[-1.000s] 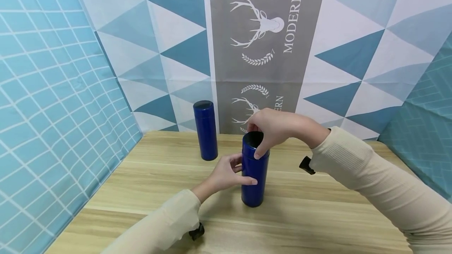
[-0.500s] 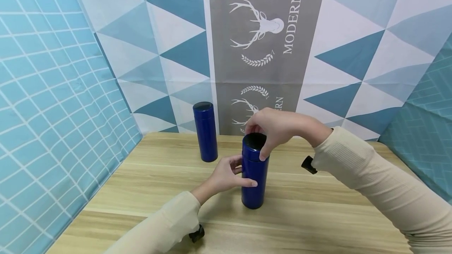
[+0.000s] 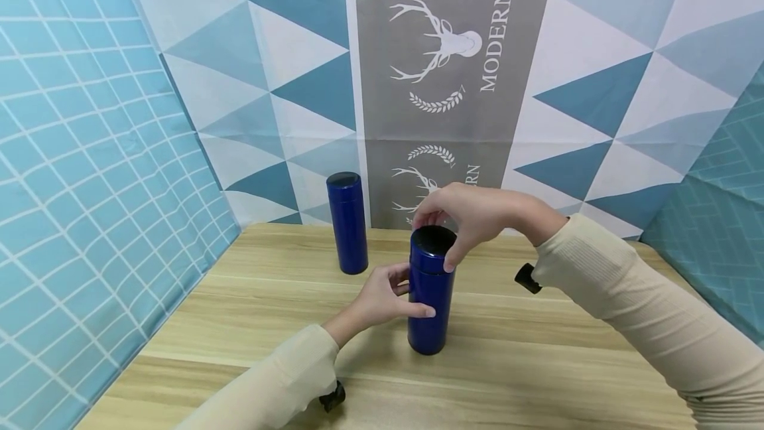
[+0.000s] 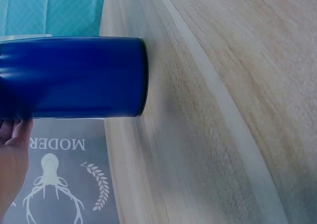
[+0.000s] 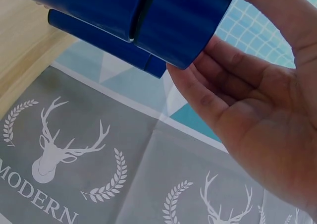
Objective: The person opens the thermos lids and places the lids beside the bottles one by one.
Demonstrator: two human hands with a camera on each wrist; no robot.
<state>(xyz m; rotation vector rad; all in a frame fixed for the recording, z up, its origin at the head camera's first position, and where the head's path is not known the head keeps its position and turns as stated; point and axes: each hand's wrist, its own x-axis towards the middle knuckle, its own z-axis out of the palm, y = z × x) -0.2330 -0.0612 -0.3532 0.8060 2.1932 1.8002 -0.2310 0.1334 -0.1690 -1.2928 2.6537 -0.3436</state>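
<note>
A dark blue thermos flask (image 3: 428,334) stands upright on the wooden table, in front of me. My left hand (image 3: 379,298) grips its body from the left, thumb across the front. Over the top, my right hand (image 3: 468,216) holds the lid (image 3: 425,263) between thumb and fingers. A dark seam separates lid and body on the side seen in the right wrist view, where the lid (image 5: 185,23) lies against my fingers (image 5: 233,60). The base of the flask (image 4: 94,78) meets the tabletop in the left wrist view.
A second blue flask (image 3: 349,231) with a dark top stands upright farther back to the left. Behind the wooden table (image 3: 286,284) hangs a patterned cloth (image 3: 442,111) with deer heads. Blue tiled cloth (image 3: 89,171) lines the left side.
My right hand has turned slightly and its thumb has slid to the right along the lid's edge. The left hand has stayed in place on the flask.
</note>
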